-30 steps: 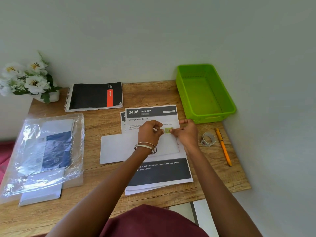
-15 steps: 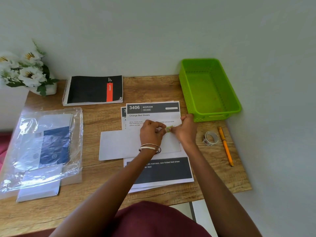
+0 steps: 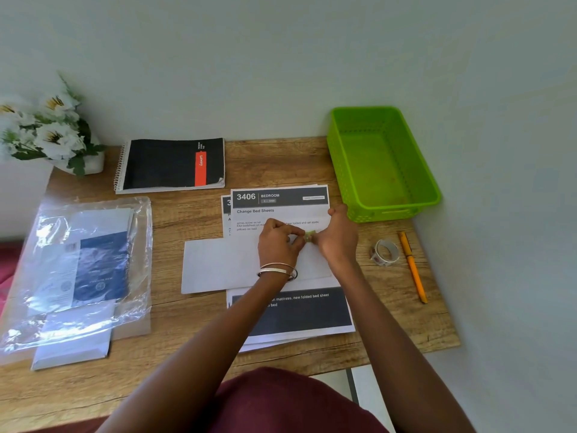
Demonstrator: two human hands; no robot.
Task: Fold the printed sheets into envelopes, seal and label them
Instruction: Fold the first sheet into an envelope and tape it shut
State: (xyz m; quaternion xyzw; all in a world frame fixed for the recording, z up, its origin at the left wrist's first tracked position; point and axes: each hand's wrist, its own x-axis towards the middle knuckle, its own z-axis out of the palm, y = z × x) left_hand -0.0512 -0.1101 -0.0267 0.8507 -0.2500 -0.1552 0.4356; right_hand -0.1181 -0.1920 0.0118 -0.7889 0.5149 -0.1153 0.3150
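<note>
A white envelope (image 3: 218, 264) lies across a stack of printed sheets (image 3: 281, 204) headed "3406 Bedroom" in the middle of the wooden desk (image 3: 187, 323). Just above the envelope, my left hand (image 3: 279, 243) and my right hand (image 3: 338, 237) meet fingertip to fingertip. Between them they pinch a small greenish sticker (image 3: 309, 235). A roll of stickers (image 3: 384, 252) sits to the right of my right hand. A clear plastic pack of envelopes (image 3: 78, 267) lies at the left.
A green plastic basket (image 3: 424, 189) stands at the back right against the wall. An orange pen (image 3: 412, 270) lies beside the roll, near the desk's right edge. A black spiral notebook (image 3: 171, 164) and a pot of white flowers (image 3: 46, 132) stand at the back left.
Both hands have stayed together on the small sticker over the envelope. The view has shifted slightly; the desk items have not moved.
</note>
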